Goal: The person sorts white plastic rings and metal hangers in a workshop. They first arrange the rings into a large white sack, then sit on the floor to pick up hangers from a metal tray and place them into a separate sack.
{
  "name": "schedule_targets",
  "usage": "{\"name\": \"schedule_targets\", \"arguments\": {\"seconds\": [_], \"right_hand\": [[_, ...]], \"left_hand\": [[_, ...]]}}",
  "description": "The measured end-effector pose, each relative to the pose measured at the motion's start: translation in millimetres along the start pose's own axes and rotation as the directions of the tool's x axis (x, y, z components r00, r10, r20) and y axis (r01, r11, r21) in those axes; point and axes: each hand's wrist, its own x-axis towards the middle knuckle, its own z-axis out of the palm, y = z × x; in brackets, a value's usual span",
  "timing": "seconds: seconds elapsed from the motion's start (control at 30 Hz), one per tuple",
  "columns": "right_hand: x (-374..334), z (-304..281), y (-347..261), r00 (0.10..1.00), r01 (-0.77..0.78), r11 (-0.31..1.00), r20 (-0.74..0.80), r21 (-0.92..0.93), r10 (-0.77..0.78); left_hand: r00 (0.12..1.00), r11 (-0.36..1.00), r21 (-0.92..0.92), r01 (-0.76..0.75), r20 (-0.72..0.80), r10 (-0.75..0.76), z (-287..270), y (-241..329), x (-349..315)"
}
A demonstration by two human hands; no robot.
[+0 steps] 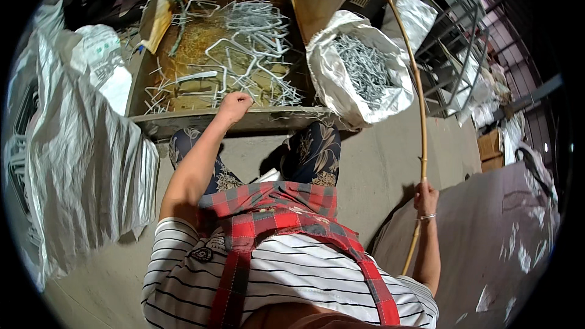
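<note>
My right hand (pixel 426 200) is wrapped round a long bamboo stick (pixel 418 91), which stands out at my right side with its far tip beyond the sack. My left hand (pixel 235 108) is over the near edge of a shallow metal tray (pixel 177 123), its fingers pinched together; whatever they hold, if anything, is too small to make out. Bent metal rods (pixel 247 55) lie heaped in the tray, thickest toward its far right, over a brownish, wet-looking bottom. Thinner wire-like pieces (pixel 292 94) are scattered along the near side of the tray.
Right of the tray, an open white woven sack (pixel 326 55) holds many small grey metal pieces (pixel 365 70). A large white sack (pixel 91 152) stands at my left. A big covered bundle (pixel 469 237) is close on my right. Farther right is a metal frame (pixel 454 61).
</note>
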Motion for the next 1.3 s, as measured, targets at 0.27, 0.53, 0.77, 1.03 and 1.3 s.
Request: {"name": "schedule_targets", "arguments": {"seconds": [0.27,0.53,0.77,1.03,1.3], "right_hand": [[74,82,-171,0.718,0.694,0.565,0.380,-0.446,-0.583],[224,314,-317,0.572,0.759,0.032,0.643,-0.650,-0.509],[265,524,-354,0.613,0.691,-0.200,0.709,-0.695,-0.347],[279,642,-316,0.390,0.757,-0.470,0.891,-0.453,-0.231],[315,594,-262,0.074,0.776,-0.580,0.949,-0.248,-0.307]], "left_hand": [[0.987,0.991,0.037,-0.126,-0.095,0.129,-9,55,-20],[0.997,0.965,0.256,-0.063,0.051,0.051,-16,74,5],[0.968,0.836,0.521,-0.170,0.249,0.041,-31,71,29],[0.968,0.774,0.613,-0.160,0.252,0.001,-41,57,40],[0.940,0.726,0.614,-0.310,0.312,0.137,-22,55,37]]}}
